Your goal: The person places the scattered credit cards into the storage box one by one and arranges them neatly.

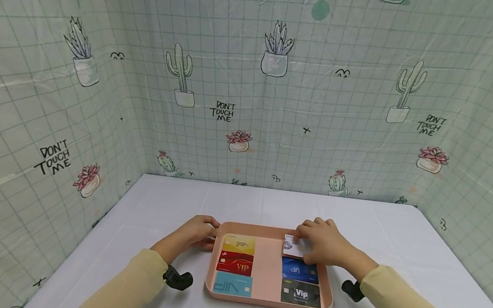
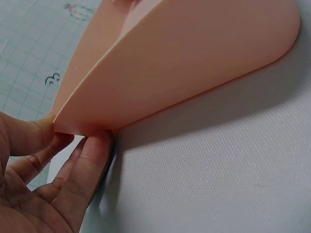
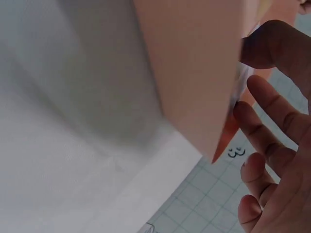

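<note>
A pink tray [image 1: 267, 270] lies on the white table, holding two columns of cards. My left hand [image 1: 198, 230] grips its far left corner; in the left wrist view the thumb is at the rim and the fingers [image 2: 90, 165] touch the outer wall. With thumb and fingertips, my right hand [image 1: 323, 241] pinches a white card [image 1: 289, 246] at the far right of the tray, covering part of it. Nearer me in that column lie a blue card [image 1: 300, 271] and a black Vip card [image 1: 301, 294]. Opposite are yellow [image 1: 238, 244], red [image 1: 234, 264] and light blue [image 1: 233, 285] cards.
The white table [image 1: 174, 206] extends around the tray on all sides. Behind and beside it hangs a gridded curtain [image 1: 271, 108] printed with potted plants. Each wrist wears a black device, one at the left [image 1: 178, 279] and one at the right [image 1: 352, 291].
</note>
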{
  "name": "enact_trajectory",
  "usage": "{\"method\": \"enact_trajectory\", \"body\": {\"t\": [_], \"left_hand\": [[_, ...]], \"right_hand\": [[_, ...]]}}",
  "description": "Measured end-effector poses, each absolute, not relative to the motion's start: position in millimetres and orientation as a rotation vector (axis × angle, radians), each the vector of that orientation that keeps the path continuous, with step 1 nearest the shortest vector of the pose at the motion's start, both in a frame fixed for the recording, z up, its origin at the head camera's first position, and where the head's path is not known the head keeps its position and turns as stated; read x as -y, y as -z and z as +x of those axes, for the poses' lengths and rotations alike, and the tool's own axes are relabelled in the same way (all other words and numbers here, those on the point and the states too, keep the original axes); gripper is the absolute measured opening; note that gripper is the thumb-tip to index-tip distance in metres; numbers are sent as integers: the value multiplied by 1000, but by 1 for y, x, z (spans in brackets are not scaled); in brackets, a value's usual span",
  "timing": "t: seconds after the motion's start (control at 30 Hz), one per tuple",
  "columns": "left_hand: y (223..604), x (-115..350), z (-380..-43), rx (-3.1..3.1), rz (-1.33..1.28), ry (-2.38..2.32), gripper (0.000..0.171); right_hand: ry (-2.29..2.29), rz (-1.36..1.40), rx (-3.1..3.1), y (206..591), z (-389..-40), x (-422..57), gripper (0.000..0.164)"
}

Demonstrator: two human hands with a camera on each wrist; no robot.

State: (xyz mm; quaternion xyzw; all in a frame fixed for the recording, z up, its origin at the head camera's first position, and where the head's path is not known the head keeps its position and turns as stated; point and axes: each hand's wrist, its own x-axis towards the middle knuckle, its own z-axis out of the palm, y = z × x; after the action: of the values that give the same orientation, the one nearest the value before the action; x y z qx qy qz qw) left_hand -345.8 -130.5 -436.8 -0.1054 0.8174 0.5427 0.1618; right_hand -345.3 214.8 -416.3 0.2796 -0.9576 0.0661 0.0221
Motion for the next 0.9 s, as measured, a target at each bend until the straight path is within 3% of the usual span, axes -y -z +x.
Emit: {"method": "enact_trajectory", "body": {"t": [0.33,0.53,0.73,0.9], "left_hand": [[436,130,-345,-2340,-304,-1529,18],[436,131,-346,-2341,-291,-1515,19],[436,137,-348,-2362,-197,-1452,21],[428,148,-349,-2524,-81,-1324,33]], "right_hand": [[-126,845,2961,425,-345,-217,9],[-221,850,2872,422,-345,-227,14],[-337,756,2758,417,-354,-250,4],[-347,603,2772,416,-365,-279,20]]}}
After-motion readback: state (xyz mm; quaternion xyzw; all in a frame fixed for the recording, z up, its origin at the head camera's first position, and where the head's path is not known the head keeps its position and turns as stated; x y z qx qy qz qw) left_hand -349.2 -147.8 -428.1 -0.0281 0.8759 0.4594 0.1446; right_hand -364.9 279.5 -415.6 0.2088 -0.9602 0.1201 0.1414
